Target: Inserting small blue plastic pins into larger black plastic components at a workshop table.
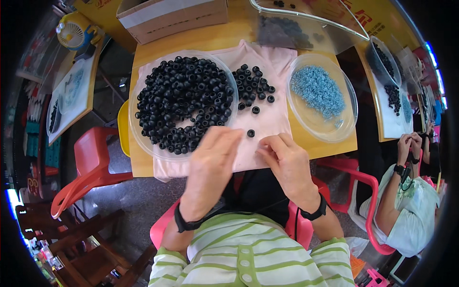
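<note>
Black round beads with wide holes fill a big clear shallow bowl, and the heap of black beads has a gap near its front. My left hand is over the bowl's front right rim, blurred, its fingertips pointing right and its grip hidden. To its right, my right hand is closed in a pinch above the pink cloth; what the fingertips hold is too small to make out. One loose bead lies between the hands. Beyond it are more loose black beads on the cloth.
Right of the cloth stands a clear oval tub with small blue beads. A cardboard box and a clear bin stand at the table's back. A red chair is left; another person sits at the right.
</note>
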{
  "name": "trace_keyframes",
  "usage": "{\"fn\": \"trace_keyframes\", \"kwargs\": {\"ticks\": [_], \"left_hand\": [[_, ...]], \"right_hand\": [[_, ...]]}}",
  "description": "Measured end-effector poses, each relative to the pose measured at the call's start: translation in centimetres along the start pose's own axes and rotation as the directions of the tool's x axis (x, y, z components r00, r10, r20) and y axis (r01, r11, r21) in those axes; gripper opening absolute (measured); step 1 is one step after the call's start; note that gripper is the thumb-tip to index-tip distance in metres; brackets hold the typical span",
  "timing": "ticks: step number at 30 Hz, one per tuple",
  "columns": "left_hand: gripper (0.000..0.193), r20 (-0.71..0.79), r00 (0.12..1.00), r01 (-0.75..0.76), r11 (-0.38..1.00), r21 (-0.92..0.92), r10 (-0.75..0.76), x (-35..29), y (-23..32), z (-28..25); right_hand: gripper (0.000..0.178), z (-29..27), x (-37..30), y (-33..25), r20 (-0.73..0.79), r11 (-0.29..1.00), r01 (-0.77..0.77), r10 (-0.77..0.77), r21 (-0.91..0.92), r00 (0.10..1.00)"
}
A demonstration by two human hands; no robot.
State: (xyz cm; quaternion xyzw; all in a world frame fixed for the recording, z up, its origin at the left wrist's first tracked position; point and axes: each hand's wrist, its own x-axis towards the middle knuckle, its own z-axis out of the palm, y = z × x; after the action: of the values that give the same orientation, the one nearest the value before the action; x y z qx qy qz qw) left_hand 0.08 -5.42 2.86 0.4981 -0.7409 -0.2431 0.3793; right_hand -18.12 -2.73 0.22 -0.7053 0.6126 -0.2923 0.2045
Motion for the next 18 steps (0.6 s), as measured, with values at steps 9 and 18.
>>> {"fn": "trace_keyframes", "kwargs": {"ticks": [9,18], "left_hand": [[0.029,0.050,0.999,-0.005,0.998,0.062,0.002,-0.6,-0.9,4.6],[0.022,0.121,0.988,0.115,0.977,-0.180,-0.094,-0.9,-0.6,4.4]], "right_hand": [[0.015,0.4,-1.1,-0.1,-0.079,0.990,0.117,-0.123,-0.073,0.989],[0.015,-1.5,-1.2,0.1,-0.033,0.928,-0.044,0.060,0.369,0.998]]}}
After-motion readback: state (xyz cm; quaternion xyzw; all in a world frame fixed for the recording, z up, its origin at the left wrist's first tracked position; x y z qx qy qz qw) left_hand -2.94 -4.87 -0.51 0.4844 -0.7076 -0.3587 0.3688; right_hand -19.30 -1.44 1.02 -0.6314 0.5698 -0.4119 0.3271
